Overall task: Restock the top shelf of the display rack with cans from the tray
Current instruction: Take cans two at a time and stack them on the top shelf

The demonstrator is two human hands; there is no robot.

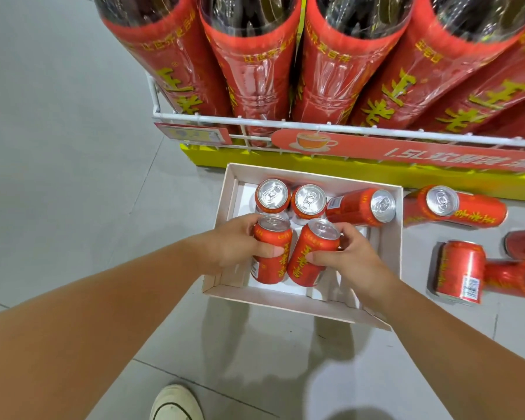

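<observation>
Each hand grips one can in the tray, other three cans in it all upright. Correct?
No: head view shows two upright cans; the third can lies on its side. Left hand and right hand each grip one in the tray.

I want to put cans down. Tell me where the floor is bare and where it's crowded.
Bare: floor left of the tray, and between tray and shoe. Crowded: loose cans right of the tray; inside, left hand and right hand grip cans.
</observation>
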